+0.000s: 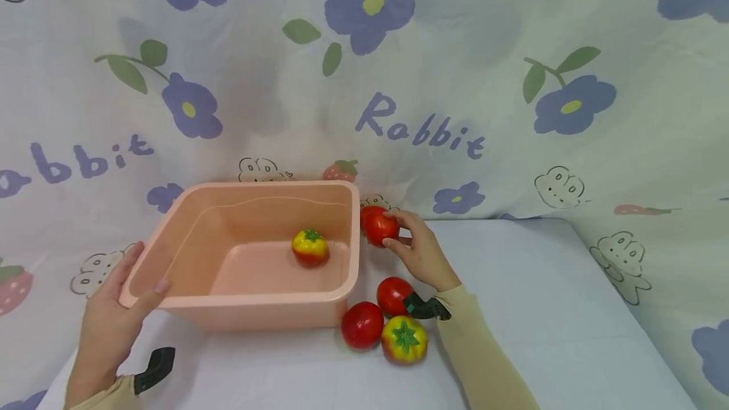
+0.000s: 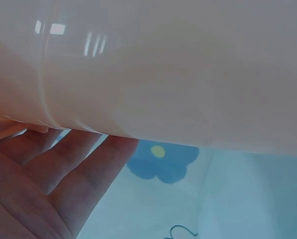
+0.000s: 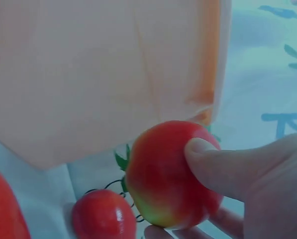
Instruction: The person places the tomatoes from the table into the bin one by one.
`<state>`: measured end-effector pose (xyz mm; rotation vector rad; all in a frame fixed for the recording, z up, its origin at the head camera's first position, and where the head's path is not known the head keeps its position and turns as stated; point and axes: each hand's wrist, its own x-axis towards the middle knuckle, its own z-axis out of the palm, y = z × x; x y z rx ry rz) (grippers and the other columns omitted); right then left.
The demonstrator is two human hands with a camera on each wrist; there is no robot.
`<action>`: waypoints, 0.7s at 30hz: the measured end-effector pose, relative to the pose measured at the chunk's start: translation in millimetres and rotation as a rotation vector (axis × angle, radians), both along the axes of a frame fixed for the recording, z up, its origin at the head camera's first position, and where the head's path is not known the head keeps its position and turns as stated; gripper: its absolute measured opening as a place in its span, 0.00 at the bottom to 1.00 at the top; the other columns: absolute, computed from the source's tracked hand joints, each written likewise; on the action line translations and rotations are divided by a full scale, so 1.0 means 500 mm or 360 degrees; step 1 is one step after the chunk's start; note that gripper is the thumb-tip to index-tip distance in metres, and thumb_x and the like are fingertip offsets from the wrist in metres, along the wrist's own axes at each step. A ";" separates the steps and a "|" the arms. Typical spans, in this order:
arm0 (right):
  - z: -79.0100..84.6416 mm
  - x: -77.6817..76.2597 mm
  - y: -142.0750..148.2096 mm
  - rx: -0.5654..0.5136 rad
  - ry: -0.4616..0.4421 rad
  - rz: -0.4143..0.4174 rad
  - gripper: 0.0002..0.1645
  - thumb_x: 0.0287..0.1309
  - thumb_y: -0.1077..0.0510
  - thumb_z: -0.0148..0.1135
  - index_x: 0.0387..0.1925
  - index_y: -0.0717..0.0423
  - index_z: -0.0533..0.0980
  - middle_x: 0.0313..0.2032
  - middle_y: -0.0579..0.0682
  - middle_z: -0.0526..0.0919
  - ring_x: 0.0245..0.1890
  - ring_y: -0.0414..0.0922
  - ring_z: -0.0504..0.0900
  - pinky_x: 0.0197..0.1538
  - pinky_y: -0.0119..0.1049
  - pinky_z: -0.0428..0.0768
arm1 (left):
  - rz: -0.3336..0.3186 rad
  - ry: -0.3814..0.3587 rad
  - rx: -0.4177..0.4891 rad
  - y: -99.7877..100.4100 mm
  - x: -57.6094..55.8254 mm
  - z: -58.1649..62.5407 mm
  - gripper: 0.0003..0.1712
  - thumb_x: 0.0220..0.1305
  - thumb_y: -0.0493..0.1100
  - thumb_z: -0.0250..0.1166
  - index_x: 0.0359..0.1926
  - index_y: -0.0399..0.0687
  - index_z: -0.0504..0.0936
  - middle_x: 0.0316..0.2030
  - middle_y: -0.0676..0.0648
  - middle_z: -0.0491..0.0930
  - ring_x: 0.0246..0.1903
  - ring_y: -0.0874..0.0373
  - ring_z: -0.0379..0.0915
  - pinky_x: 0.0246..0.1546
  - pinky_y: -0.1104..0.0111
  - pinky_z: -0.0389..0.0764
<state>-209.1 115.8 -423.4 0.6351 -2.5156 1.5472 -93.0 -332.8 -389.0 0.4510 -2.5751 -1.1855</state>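
My left hand (image 1: 111, 318) grips the left front corner of a pink plastic bin (image 1: 256, 301), thumb over the rim and fingers along the outside. In the left wrist view the fingers (image 2: 91, 174) lie against the bin's wall (image 2: 188, 99). Just outside the bin's right wall, my right hand (image 1: 424, 252) holds a red tomato (image 1: 380, 228) between thumb and fingers. In the right wrist view this tomato (image 3: 170, 174) shows a green leafy top and a yellowish patch. Inside the bin sits a yellow-and-red tomato (image 1: 310, 248) with a green top.
Partly hidden behind the held tomato is another red one (image 1: 367, 212). Near the bin's front right corner lie two red tomatoes (image 1: 362, 326) and a yellow-red one (image 1: 404, 339), close under my right wrist. A patterned cloth (image 1: 455, 68) hangs behind the white tabletop (image 1: 541, 309).
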 end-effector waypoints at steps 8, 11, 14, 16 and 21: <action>0.025 0.010 0.004 -0.0092 0.0146 -0.0033 0.30 0.63 0.59 0.69 0.65 0.49 0.72 0.64 0.53 0.73 0.63 0.52 0.74 0.55 0.46 0.82 | -0.0006 0.0023 -0.0019 0.000 0.001 0.003 0.50 0.67 0.51 0.67 0.80 0.66 0.46 0.76 0.35 0.53 0.70 0.33 0.56 0.41 0.93 0.65; 0.036 0.015 0.003 -0.0130 0.0182 -0.0034 0.30 0.63 0.58 0.69 0.65 0.48 0.72 0.64 0.52 0.73 0.62 0.51 0.75 0.55 0.46 0.82 | 0.0006 0.0025 -0.0022 -0.001 0.001 0.006 0.50 0.67 0.50 0.67 0.80 0.65 0.47 0.76 0.34 0.53 0.71 0.33 0.56 0.42 0.93 0.64; 0.047 0.023 0.000 -0.0160 0.0205 -0.0038 0.31 0.63 0.58 0.69 0.66 0.48 0.71 0.65 0.51 0.72 0.62 0.50 0.75 0.56 0.46 0.82 | 0.0003 0.0022 0.0001 -0.002 0.001 0.005 0.50 0.67 0.50 0.67 0.80 0.65 0.47 0.76 0.35 0.52 0.71 0.33 0.55 0.44 0.93 0.63; 0.054 0.030 -0.002 -0.0190 0.0217 -0.0037 0.31 0.63 0.58 0.69 0.66 0.48 0.72 0.66 0.50 0.72 0.61 0.50 0.75 0.56 0.46 0.82 | 0.0000 0.0022 0.0002 -0.001 0.001 0.006 0.50 0.67 0.50 0.67 0.80 0.65 0.47 0.76 0.36 0.52 0.72 0.34 0.55 0.44 0.93 0.63; 0.070 0.048 -0.005 -0.0260 0.0263 -0.0037 0.31 0.62 0.59 0.69 0.66 0.48 0.72 0.67 0.50 0.71 0.62 0.49 0.74 0.56 0.45 0.82 | -0.0002 0.0013 -0.0005 0.002 -0.001 0.004 0.50 0.67 0.51 0.67 0.80 0.65 0.46 0.77 0.35 0.51 0.71 0.32 0.54 0.44 0.92 0.64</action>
